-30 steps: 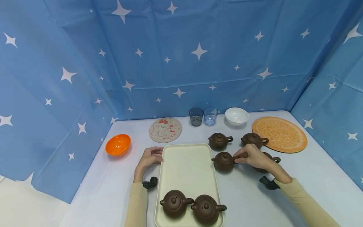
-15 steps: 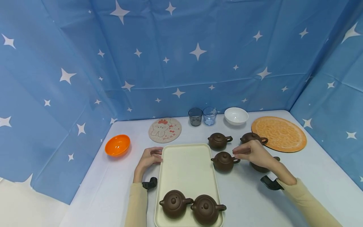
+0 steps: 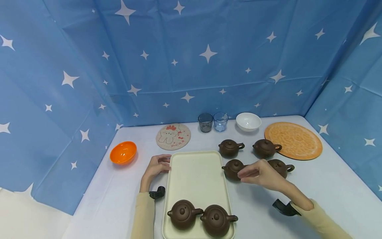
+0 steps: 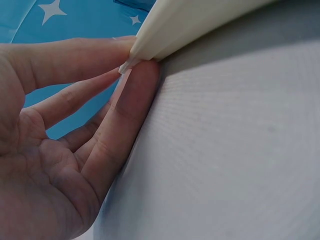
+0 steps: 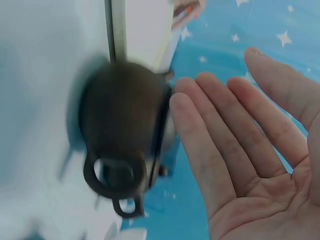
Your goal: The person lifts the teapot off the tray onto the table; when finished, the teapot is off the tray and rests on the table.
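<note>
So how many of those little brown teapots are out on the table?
6. Two sit on the cream tray: one and another. Four stand right of it, and one partly behind the right hand. None seems hidden.

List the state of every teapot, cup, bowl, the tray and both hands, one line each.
Tray: flat, holds two teapots.
Teapots on tray: upright, lidded.
Teapot by right hand: upright, lidded, on table.
Three other teapots: upright, lidded.
Two glass cups: upright.
White bowl: upright.
Orange bowl: upright.
Left hand: fingers on tray edge.
Right hand: open, holding nothing.
</note>
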Available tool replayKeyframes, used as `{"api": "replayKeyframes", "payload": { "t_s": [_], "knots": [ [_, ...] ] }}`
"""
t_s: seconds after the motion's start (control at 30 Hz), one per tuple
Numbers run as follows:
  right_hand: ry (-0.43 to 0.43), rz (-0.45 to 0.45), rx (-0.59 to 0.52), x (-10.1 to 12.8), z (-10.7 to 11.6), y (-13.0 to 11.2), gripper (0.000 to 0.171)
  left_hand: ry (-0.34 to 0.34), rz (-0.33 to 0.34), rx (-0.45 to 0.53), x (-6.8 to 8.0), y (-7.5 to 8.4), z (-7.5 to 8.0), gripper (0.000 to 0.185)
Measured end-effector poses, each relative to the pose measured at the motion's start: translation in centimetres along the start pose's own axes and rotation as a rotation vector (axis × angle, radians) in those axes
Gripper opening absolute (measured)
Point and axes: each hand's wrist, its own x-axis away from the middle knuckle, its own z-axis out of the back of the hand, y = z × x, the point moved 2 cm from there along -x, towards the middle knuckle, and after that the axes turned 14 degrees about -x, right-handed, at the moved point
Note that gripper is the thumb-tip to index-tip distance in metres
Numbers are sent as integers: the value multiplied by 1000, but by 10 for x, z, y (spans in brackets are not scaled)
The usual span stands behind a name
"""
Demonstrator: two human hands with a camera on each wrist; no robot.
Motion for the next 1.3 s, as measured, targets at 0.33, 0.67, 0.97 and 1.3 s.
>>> {"api": "replayKeyframes", "payload": {
  "t_s": [0.33,0.67,0.97,1.3],
  "knots": [
    [-139,52,-125,15,-38,-3,24,35,-6,-24,2,0,-2,55],
    [-192,68,-225,30,-67,3,22,28,-6,-28,3,1,-1,56],
    [-217,70,-287,35,-78,6,22,-13,-5,0,7,4,1,57],
    [-195,119,-270,39,-86,3,23,6,-9,-12,3,2,0,57]
  ]
}}
